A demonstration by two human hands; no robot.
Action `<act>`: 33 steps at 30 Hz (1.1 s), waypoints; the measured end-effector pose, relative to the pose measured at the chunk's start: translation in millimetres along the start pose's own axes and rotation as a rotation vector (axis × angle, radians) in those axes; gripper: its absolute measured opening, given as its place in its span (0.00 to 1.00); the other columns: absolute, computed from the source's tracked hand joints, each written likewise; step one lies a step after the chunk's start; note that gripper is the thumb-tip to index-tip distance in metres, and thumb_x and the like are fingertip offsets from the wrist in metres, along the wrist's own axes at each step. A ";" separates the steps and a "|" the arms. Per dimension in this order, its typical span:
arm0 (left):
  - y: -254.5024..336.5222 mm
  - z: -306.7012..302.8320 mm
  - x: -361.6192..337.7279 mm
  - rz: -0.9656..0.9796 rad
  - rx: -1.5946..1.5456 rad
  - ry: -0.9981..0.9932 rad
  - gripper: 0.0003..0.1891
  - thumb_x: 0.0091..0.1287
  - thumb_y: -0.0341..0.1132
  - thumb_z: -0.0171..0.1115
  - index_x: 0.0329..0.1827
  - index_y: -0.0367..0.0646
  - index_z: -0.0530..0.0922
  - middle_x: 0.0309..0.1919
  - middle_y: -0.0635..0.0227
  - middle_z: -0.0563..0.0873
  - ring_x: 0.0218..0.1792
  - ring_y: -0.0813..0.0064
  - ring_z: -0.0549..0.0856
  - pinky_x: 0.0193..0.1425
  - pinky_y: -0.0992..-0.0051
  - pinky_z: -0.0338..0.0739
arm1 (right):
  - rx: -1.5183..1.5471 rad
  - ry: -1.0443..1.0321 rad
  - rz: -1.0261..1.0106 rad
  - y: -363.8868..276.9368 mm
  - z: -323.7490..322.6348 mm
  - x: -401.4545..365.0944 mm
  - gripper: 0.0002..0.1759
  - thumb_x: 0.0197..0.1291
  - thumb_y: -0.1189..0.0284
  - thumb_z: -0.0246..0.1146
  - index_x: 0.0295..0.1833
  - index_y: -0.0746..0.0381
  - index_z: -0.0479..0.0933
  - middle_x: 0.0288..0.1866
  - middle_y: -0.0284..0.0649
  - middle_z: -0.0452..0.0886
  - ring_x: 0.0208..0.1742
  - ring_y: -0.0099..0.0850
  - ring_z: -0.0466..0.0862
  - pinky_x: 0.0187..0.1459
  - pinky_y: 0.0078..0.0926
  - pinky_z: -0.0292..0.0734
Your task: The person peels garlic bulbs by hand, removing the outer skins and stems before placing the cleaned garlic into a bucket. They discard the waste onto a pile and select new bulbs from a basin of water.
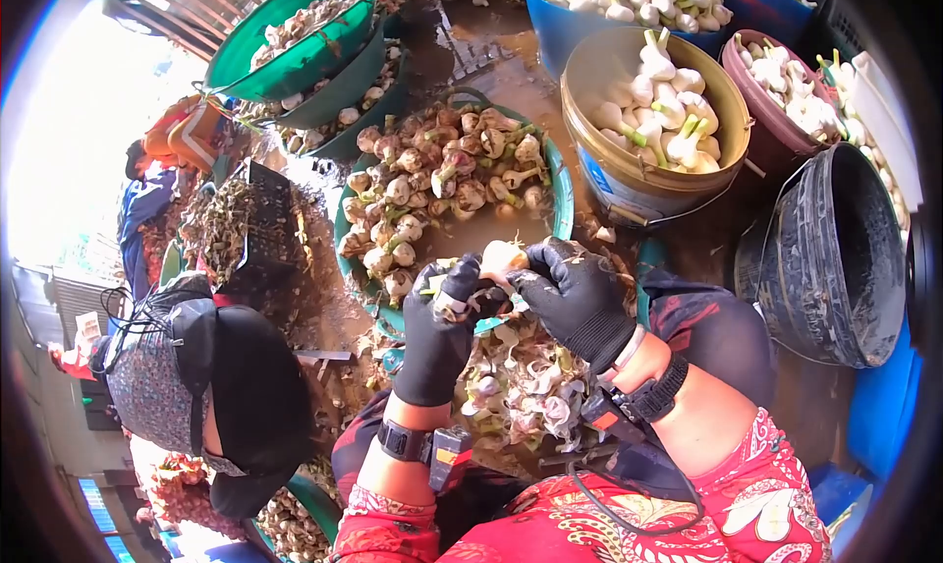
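At the left, a person in a cap (201,362) sits beside a black crate (267,231), with stacked green basins (339,60) behind. A tub (562,185) of dirty bulbs stands in the middle, its near rim partly hidden by the gloved left hand (442,317), curled nearly closed, and right hand (575,293), fingers pinched, both gripping a garlic bulb (504,259); rightward stand a gold bucket (638,192) and black buckets (830,258)

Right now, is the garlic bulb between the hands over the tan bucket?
No, the bulb is between left hand and right hand, in front of the green basin, left of the bucket.
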State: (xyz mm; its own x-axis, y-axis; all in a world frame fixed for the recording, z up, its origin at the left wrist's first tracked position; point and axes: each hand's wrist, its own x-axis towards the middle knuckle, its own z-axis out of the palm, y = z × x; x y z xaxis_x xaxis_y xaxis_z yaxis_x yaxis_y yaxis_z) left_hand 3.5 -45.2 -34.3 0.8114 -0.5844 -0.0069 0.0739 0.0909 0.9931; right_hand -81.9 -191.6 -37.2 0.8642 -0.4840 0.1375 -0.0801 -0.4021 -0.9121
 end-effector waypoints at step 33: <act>-10.8 -26.8 29.2 0.351 0.967 -0.357 0.15 0.66 0.25 0.55 0.55 0.34 0.76 0.40 0.56 0.84 0.43 0.71 0.84 0.43 0.74 0.81 | -0.234 -0.756 -0.047 11.4 -25.3 -12.3 0.15 0.54 0.62 0.59 0.35 0.63 0.80 0.27 0.52 0.81 0.30 0.44 0.82 0.36 0.40 0.76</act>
State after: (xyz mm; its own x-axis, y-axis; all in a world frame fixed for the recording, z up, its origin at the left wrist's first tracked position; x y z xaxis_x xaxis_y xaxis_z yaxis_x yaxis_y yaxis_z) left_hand 42.0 -41.6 -48.4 0.4718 -0.8644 0.1740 -0.7432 -0.2836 0.6060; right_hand -106.0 -209.8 -39.5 0.9657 0.1628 -0.2022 -0.0651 -0.6022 -0.7957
